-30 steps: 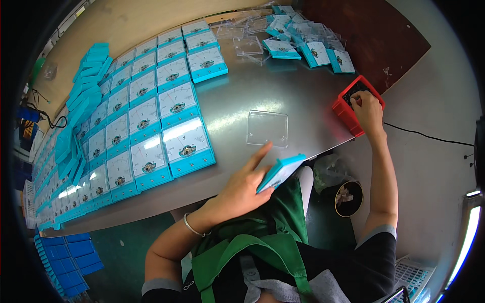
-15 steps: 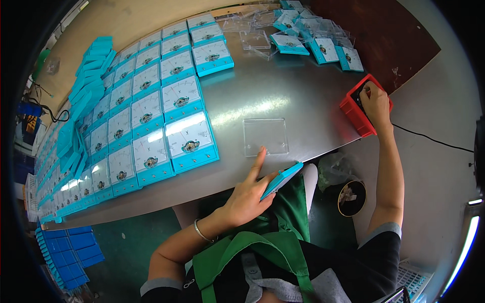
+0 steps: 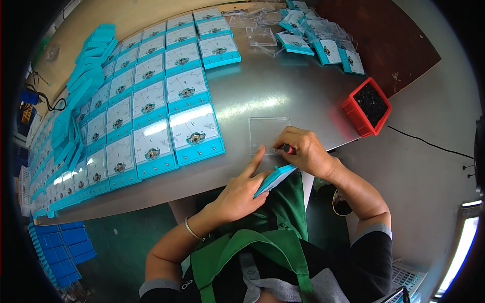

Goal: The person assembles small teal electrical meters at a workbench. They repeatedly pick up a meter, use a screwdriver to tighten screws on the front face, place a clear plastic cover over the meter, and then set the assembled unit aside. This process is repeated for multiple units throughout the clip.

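My left hand (image 3: 241, 196) holds a teal-backed panel meter (image 3: 277, 178), tilted up on its edge at the table's front. Its index finger stretches to the lower edge of a clear plastic cover (image 3: 262, 132) lying flat on the table. Over that cover's lower right corner, my right hand (image 3: 309, 151) is closed round a short dark red and black handle (image 3: 289, 149); the rest of the tool is hidden. The right fingertips pinch close to the cover's lower edge; any small part in them cannot be made out.
Rows of panel meters (image 3: 192, 129) fill the table's left, with teal shells (image 3: 93, 76) piled on them. A red bin (image 3: 361, 121) of small black parts stands at the right edge. Clear covers (image 3: 260, 36) and more meters (image 3: 328, 50) lie at the back.
My right hand has left the red bin and moved left and nearer, to the clear cover. My left hand keeps the meter and has hardly moved.
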The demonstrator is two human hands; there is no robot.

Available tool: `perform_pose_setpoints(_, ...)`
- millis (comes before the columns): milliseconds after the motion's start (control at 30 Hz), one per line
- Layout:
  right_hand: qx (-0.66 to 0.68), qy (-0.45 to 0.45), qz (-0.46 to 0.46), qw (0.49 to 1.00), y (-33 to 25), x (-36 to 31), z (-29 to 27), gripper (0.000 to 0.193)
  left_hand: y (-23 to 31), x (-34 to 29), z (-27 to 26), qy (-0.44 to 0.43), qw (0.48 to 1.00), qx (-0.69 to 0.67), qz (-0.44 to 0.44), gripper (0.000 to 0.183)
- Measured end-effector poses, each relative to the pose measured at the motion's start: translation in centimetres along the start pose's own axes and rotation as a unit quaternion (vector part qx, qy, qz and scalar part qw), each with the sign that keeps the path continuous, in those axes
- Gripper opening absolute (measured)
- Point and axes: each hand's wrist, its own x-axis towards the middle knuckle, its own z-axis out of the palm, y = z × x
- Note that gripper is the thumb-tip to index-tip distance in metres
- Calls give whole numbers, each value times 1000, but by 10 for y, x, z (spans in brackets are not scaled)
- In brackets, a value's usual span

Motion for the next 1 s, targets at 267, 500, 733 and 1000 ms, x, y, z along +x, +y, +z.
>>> perform_pose_setpoints(267,24,1,14,1000,-4,-2,1,15,-1,-1,1,13,1000,14,16,42)
perform_pose_setpoints(500,4,-11,5,1000,1,-3,1,17,4,0,-1,-10,1000,0,-26,37)
perform_pose_setpoints(733,-180,90,-104,974,14,-3,16,20,-11,-40,13,97,991,-95,21,39)
perform_pose_setpoints(1000,-139,81,-189,969,-38,-12,52,27,-1,-87,18,85,860,-472,-171,50)
